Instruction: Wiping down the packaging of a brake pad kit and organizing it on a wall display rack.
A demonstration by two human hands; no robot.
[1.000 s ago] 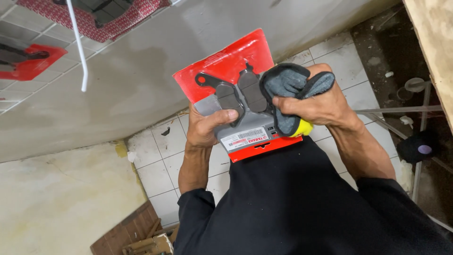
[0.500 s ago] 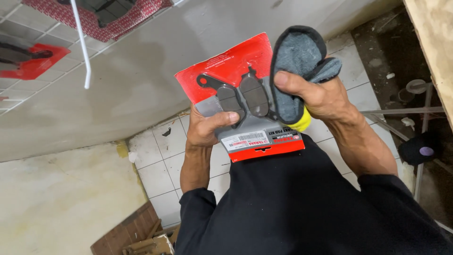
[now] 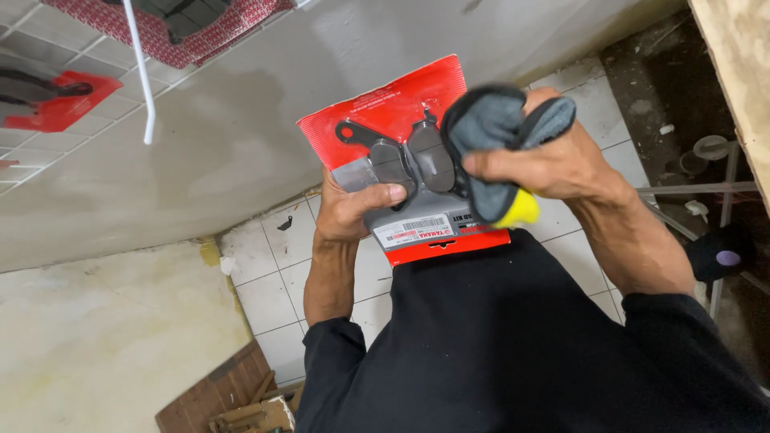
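My left hand (image 3: 354, 210) grips a red blister pack (image 3: 391, 120) by its lower left edge, thumb across the front. The pack has a clear bubble showing dark metal brake pads (image 3: 401, 156) and a grey and white label strip at the bottom. My right hand (image 3: 553, 164) is closed on a grey cloth with a yellow edge (image 3: 491, 128), pressed against the pack's right side. The cloth covers the right part of the pack. Both arms wear black sleeves.
A grey concrete surface (image 3: 216, 136) lies ahead, white floor tiles (image 3: 265, 281) below it. A similar red pack (image 3: 56, 100) rests at far left beside a white rod (image 3: 138, 72). A wooden board (image 3: 742, 72) and pipes (image 3: 706, 188) sit at right.
My right hand has moved the cloth over the pack's right side, first lifting it upward, then bringing it back down onto the front. The left hand kept its hold.
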